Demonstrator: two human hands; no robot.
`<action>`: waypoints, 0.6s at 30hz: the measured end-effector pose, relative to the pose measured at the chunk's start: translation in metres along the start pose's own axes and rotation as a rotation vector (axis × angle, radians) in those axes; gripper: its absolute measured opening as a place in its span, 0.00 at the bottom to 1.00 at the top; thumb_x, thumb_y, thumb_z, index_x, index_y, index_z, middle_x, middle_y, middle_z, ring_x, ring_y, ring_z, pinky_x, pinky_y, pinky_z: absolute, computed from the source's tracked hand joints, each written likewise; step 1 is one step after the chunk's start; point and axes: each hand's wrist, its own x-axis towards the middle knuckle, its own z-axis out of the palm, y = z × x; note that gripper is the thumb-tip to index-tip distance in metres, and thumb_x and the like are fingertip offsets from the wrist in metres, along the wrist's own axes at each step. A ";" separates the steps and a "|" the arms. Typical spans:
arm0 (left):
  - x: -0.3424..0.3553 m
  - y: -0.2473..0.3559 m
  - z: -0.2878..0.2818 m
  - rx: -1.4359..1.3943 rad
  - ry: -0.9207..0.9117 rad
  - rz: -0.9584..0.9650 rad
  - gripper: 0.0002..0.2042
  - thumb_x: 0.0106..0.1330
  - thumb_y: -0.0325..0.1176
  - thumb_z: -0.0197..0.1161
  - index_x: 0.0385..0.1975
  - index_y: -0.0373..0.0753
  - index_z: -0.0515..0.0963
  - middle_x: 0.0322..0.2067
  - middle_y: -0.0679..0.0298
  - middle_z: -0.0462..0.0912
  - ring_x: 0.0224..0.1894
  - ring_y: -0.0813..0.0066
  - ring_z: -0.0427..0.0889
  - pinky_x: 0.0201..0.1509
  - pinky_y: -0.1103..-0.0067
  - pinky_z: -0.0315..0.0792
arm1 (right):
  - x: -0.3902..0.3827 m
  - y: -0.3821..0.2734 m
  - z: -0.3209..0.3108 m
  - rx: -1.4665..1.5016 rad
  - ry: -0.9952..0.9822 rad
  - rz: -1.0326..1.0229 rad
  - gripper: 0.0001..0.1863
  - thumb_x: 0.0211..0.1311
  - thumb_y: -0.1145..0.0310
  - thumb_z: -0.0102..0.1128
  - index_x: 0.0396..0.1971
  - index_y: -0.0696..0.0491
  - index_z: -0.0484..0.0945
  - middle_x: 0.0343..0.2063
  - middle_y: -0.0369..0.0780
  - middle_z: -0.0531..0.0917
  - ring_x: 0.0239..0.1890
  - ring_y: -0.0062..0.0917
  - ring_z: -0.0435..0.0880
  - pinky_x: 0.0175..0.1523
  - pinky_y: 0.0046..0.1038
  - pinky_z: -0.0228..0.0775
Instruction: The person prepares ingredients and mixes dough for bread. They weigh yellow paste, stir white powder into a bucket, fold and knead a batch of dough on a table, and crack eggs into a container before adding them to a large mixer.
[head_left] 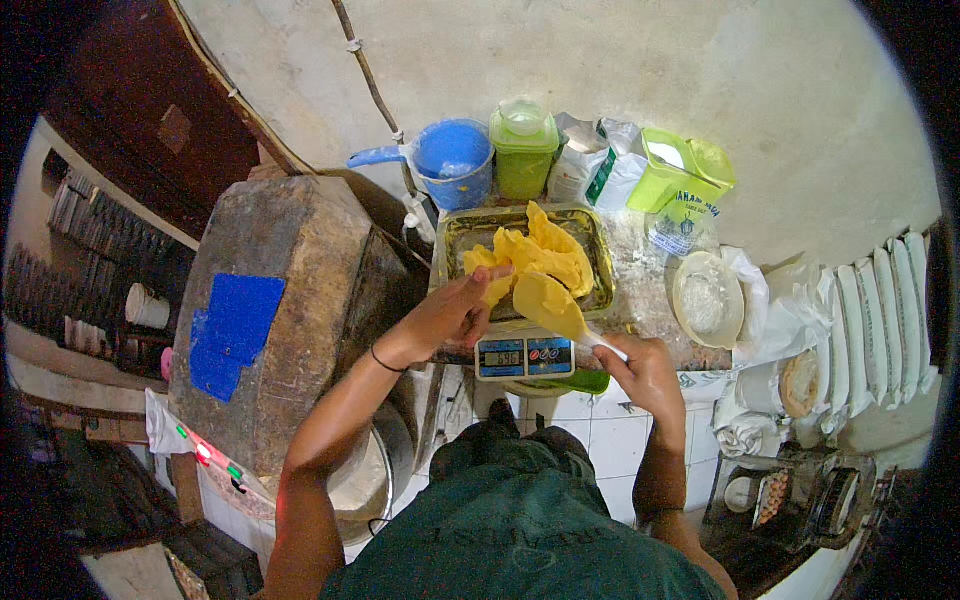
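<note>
1. A pale spatula (550, 305) is being gripped at its white handle by the right hand (642, 372), with the fingers wrapped around it; its blade is being held against the near side of the yellow paste (560, 262).
2. The left edge of the paste is being met by the left hand (462, 308), its fingers part curled; whether any paste is being pinched cannot be told.
3. The paste is being contained in a shallow tray (604, 262), seemingly being supported by the scale (525, 357), whose display is being lit at the near side.
4. As far as can be judged, a sizeable load is already being held in the tray, in uneven, unsmoothed lumps; whether the amount is complete is not being shown.
5. Beyond, at the far left, something whitish is being held in a blue pot (455, 160); a clear bowl (524, 117) is being carried by a green tub (523, 168).
6. White powder is being held in an open green box (708, 164) at the far right, and in a cream bowl (735, 312) nearer.
</note>
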 end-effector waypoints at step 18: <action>0.074 0.057 -0.025 1.148 -0.079 0.067 0.36 0.59 0.63 0.30 0.20 0.34 0.74 0.20 0.49 0.75 0.27 0.51 0.75 0.32 0.66 0.67 | 0.004 -0.004 -0.016 -0.024 0.016 0.083 0.10 0.53 0.64 0.57 0.32 0.53 0.78 0.16 0.43 0.77 0.13 0.29 0.74 0.21 0.28 0.64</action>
